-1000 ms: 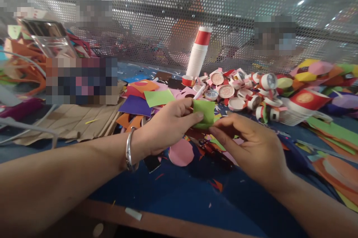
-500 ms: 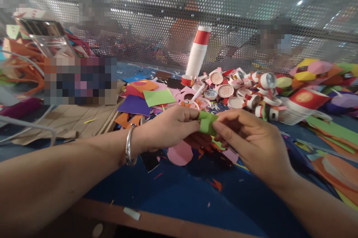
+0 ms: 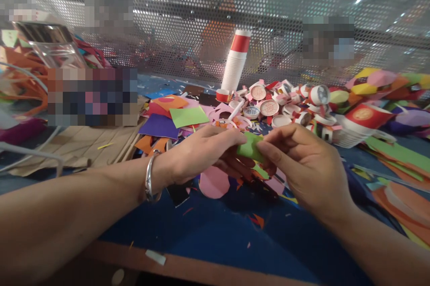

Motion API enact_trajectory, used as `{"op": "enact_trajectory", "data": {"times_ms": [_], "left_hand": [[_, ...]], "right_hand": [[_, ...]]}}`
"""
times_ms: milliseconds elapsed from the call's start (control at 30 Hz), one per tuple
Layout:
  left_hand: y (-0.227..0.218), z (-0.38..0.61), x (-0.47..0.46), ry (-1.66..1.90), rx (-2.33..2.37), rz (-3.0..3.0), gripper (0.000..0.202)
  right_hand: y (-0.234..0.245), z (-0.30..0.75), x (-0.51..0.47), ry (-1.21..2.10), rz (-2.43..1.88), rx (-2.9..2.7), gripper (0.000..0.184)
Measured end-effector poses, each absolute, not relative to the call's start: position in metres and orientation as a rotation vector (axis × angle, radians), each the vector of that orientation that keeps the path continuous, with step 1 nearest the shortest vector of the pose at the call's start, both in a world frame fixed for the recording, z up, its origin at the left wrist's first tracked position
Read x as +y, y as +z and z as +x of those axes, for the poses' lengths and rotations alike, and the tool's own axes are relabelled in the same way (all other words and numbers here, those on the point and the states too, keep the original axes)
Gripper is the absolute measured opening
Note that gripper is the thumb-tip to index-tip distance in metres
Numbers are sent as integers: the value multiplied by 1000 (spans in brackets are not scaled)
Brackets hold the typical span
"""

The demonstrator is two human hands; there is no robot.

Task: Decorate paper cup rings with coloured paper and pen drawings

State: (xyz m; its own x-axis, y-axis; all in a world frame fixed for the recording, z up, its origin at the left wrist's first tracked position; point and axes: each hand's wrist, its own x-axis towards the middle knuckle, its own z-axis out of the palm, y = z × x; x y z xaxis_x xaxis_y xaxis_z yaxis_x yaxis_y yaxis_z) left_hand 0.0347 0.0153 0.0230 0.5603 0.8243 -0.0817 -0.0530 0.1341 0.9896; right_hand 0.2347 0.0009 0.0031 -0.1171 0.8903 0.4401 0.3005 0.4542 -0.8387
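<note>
Between my two hands, above the blue tabletop, is a small piece of green paper with a curved, folded look. My left hand, with a silver bracelet at the wrist, grips its left side between thumb and fingers. The thumb and fingertips of my right hand pinch its right end. Below my left hand lies a pink paper disc among scraps. A flat green sheet and a purple sheet rest on the pile just beyond my left wrist.
A tall stack of paper cups stands behind the hands, beside a heap of cut cup bottoms. Another cup stack leans at right, near green and orange paper strips. Flattened cardboard lies left. A perforated metal screen borders the back.
The green paper's raised flap no longer shows; it now looks smoother and rounder. My left thumb has shifted along its upper edge. The view has drifted slightly.
</note>
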Motion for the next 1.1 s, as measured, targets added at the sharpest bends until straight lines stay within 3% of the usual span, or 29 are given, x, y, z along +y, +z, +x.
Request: {"op": "enact_trajectory", "data": {"times_ms": [233, 1100], "left_hand": [[16, 36, 17, 802, 829, 1667, 26], [18, 42, 11, 945, 877, 1654, 14]], "right_hand": [[2, 234, 0, 671, -1046, -1647, 15], [-3, 238, 6, 1032, -917, -1527, 21]]}}
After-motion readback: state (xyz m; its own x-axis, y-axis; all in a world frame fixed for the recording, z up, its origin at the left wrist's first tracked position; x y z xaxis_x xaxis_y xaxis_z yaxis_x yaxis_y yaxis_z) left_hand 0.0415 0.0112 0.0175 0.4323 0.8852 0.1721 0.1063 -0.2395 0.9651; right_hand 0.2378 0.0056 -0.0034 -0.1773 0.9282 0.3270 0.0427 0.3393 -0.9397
